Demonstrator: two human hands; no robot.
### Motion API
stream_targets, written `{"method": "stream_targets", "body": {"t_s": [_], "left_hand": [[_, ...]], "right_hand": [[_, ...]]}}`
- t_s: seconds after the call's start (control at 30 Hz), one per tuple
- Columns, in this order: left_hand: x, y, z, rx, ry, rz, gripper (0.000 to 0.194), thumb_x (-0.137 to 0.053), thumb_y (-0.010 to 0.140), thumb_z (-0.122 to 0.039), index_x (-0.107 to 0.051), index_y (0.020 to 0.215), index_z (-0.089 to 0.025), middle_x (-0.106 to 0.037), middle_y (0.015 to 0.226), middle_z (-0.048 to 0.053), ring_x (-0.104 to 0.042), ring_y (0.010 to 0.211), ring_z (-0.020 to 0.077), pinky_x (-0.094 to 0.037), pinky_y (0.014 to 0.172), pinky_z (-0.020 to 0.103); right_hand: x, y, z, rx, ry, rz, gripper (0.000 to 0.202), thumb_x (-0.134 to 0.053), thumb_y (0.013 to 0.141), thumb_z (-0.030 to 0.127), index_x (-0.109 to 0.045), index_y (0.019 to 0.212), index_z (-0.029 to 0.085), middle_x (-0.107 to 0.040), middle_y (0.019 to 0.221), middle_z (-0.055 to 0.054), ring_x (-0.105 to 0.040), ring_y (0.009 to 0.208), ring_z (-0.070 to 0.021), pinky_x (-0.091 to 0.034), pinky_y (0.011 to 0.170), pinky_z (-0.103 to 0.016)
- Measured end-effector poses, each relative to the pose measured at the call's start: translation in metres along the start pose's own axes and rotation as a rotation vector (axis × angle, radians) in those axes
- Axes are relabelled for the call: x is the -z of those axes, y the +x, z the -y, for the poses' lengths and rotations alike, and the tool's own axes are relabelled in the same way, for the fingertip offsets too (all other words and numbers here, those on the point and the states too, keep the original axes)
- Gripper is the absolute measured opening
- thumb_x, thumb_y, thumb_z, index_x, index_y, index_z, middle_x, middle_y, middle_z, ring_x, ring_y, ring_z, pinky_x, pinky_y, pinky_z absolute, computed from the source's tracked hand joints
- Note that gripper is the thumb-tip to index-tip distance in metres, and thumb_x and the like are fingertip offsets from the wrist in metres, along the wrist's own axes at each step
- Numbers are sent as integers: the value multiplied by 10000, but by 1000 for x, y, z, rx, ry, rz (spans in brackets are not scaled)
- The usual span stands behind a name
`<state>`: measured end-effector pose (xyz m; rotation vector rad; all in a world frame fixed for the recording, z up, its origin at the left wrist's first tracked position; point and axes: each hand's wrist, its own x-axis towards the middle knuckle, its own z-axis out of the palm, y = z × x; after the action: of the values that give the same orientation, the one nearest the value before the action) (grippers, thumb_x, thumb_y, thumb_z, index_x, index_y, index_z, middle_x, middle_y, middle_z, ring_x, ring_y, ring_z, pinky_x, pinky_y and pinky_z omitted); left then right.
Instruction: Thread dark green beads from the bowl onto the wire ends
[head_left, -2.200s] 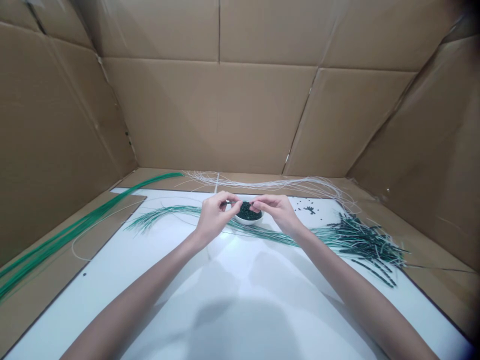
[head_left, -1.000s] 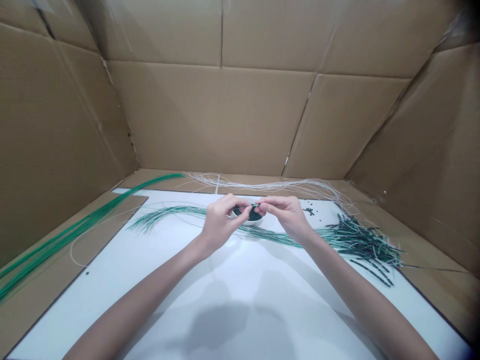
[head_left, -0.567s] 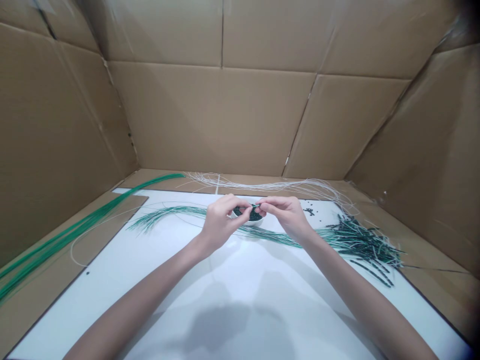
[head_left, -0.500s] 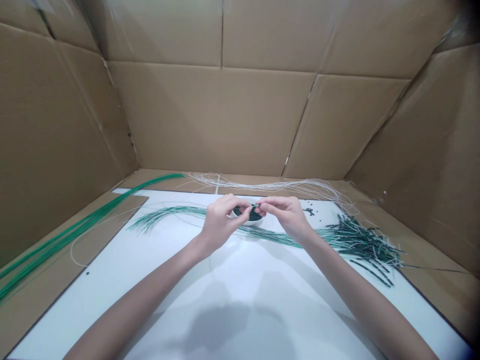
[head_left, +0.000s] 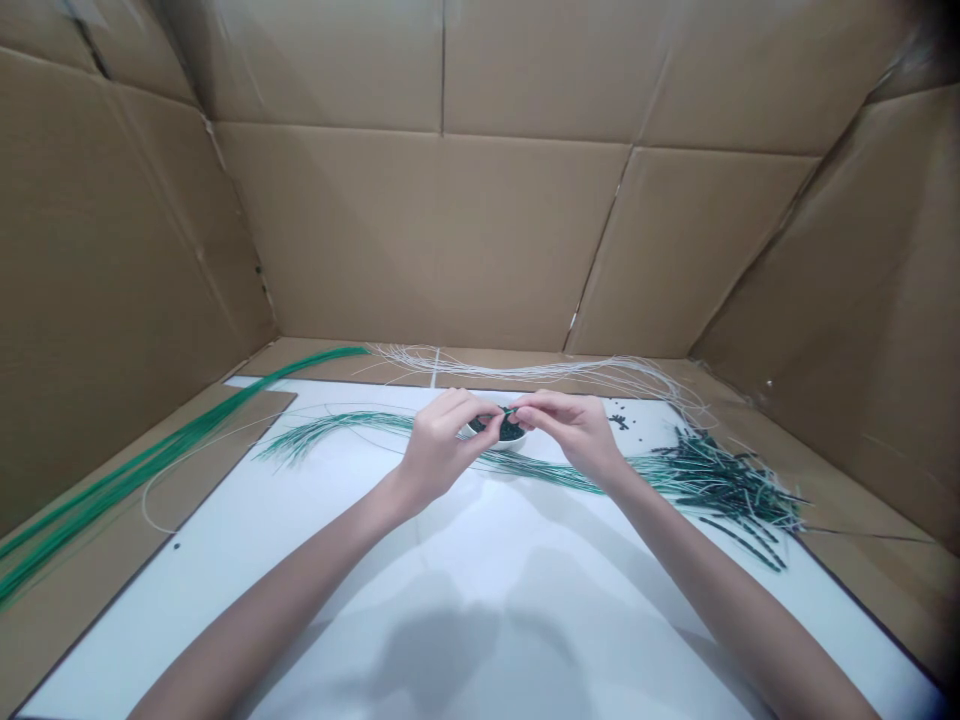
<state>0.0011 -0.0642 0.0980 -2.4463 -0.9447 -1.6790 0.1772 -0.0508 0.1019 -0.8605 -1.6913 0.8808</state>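
Both of my hands are closed in a fingertip pinch over a small white bowl (head_left: 501, 444) filled with tiny dark green beads (head_left: 504, 431). Between the fingertips of my left hand (head_left: 448, 440) and my right hand (head_left: 574, 428) shows a short bit of thin green strand (head_left: 510, 411). Its ends, and anything threaded on it, are hidden by the fingers. Beneath and behind my wrists runs a bundle of green strands (head_left: 551, 472), spread loose at the left and ending at the right in a dark, bead-covered cluster (head_left: 731, 485).
White strands (head_left: 540, 372) lie along the back edge of the white board (head_left: 360, 600). A thick green bundle (head_left: 172, 435) stretches along the left side. Dark beads (head_left: 619, 422) lie scattered behind my right hand. Cardboard walls (head_left: 450, 230) enclose the back and both sides.
My right hand has shifted very slightly to the right, fingers still pinched. My left hand holds nearly the same place, and the things on the board have not moved.
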Motion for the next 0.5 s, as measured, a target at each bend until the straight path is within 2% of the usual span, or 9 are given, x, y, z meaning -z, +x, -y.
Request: {"method": "stream_targets", "body": {"t_s": [0.33,0.5], "left_hand": [[0,0,-2,32,-28,-1,74,-543,780,-164,-606,742,-163,-615,668,5,-517,614,85,-418,594,196],[-1,-1,-1,81,-70,34,93,-547,792,-200,-628,761,-167,-626,661,4,-527,609,86,-424,591,199]], "right_hand": [[-2,-1,3,27,-85,-18,144,-627,704,308,-694,752,190,-678,741,-31,-589,633,-128,-472,595,-248],[-4,1,2,-28,-42,-24,162,-667,645,317,-685,701,166,-665,665,-26,-576,591,-127,-464,567,-246]]}}
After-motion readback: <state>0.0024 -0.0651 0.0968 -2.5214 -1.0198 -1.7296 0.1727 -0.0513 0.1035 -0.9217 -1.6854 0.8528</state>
